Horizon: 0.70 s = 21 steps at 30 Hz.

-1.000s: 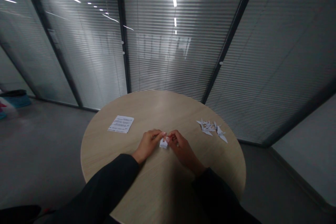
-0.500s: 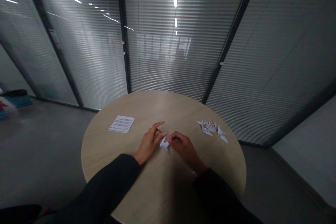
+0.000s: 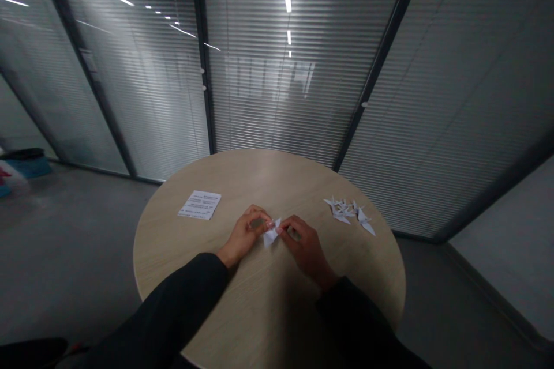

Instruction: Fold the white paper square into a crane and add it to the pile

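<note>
A small folded white paper (image 3: pixel 270 236) is held between my two hands over the middle of the round table (image 3: pixel 277 173). My left hand (image 3: pixel 246 235) pinches its left side, thumb and fingertips together. On the right side, my right hand (image 3: pixel 304 244) grips it between thumb and index finger. Several folded white paper cranes (image 3: pixel 343 210) lie in a cluster to the right of my hands. A stack of printed paper (image 3: pixel 200 205) rests on the table to the left.
Glass partitions with blinds (image 3: pixel 277 98) stand just behind the table. A blue bin with a black liner (image 3: pixel 28 164) is on the floor at the far left. A white wall (image 3: pixel 511 265) rises at the right.
The outstretched fingers of my left hand have curled in and closed on the paper. The folded paper looks more spread, with a point now showing above between my fingers.
</note>
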Available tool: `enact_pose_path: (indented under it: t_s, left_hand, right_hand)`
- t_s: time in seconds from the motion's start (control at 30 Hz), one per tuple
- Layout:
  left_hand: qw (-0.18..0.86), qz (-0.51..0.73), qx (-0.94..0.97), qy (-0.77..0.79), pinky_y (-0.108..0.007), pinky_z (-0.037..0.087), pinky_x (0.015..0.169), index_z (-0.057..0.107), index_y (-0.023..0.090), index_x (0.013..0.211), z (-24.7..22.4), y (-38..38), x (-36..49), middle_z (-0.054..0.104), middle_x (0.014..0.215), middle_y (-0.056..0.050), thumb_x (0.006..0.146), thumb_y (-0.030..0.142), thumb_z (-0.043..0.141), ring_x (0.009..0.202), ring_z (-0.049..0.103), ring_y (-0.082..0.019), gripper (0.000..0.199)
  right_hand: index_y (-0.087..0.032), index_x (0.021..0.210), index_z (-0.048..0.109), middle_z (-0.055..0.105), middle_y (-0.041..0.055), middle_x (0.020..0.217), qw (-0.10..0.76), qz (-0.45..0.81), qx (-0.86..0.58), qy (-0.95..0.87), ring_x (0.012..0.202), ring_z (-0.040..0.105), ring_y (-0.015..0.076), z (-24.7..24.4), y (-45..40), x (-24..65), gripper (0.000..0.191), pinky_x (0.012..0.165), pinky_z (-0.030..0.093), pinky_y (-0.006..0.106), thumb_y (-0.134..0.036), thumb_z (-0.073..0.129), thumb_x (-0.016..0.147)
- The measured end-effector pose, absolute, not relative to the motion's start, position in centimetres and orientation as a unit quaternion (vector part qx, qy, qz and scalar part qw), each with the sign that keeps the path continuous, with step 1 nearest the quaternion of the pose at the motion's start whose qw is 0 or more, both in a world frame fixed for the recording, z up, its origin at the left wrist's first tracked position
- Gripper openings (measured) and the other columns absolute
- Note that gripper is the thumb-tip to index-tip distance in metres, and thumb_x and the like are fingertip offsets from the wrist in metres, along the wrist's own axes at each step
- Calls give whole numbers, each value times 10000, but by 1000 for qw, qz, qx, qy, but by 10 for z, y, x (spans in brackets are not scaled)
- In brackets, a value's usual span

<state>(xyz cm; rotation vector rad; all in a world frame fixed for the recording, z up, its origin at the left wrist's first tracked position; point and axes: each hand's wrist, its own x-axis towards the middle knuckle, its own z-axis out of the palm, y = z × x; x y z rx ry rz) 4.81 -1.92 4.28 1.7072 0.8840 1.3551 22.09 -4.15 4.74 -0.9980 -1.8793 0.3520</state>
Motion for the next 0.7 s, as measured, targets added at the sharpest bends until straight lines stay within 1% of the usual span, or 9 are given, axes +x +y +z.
enact_pose_path:
  t_s: [0.1,0.17,0.23,0.3,0.4,0.5,0.57,0.63,0.7]
  left_hand:
    - [402,522,654,372,-353,418,845,674,169,730,42,-19,49,591,840,-60,747,463,693,892,553,-211,294]
    - [440,505,635,385,-359,416,874,686,174,869,42,-20,49,615,936,-75,753,464,687,944,558,-216,312]
    - [495,478,619,379,-360,421,888,652,196,1047,44,-22,49,624,1046,-81,756,445,695,981,565,-211,385]
    - [546,450,610,356,-355,432,876,607,210,1135,47,-24,48,635,1084,-78,728,413,733,971,583,-201,472]
    - [587,434,596,335,-333,448,820,597,191,1122,47,-24,48,675,969,-60,679,372,782,887,614,-185,514]
    - [606,434,581,327,-300,452,726,584,163,1098,44,-20,48,682,829,-34,664,361,790,761,624,-163,520]
    - [608,430,585,321,-282,446,671,571,152,1093,40,-17,48,672,772,-19,663,351,787,696,615,-148,521]
    - [595,425,600,324,-269,438,641,560,154,1105,36,-15,49,651,732,5,666,321,781,658,599,-132,519]
    - [573,419,621,332,-260,430,635,546,166,1139,32,-14,50,631,717,24,671,281,774,643,582,-117,532]
  right_hand:
    - [-220,745,566,608,14,748,475,116,-417,-767,751,571,176,45,-41,221,141,722,427,291,-259,533,876]
    - [-220,751,562,603,16,750,479,101,-427,-761,750,567,177,43,-40,221,138,720,426,295,-256,531,880]
    - [-221,762,566,605,21,762,487,88,-435,-753,758,566,180,42,-39,222,131,724,428,301,-255,529,883]
    - [-222,774,576,615,28,781,495,81,-436,-747,779,570,186,42,-39,222,125,735,434,308,-256,528,885]
    - [-222,765,584,625,32,781,500,85,-424,-750,791,575,192,43,-40,222,133,747,440,316,-261,536,883]
    - [-223,769,583,628,28,782,500,119,-423,-746,771,575,184,44,-39,222,132,746,446,310,-288,545,877]
    - [-220,820,577,631,25,801,513,170,-451,-711,754,585,178,43,-37,223,135,720,457,300,-340,544,873]
    - [-214,863,561,634,23,805,527,232,-487,-657,734,602,176,40,-32,225,196,681,469,292,-409,561,847]
    - [-209,834,565,641,17,773,512,294,-499,-633,721,615,180,38,-27,227,241,664,475,290,-444,601,797]
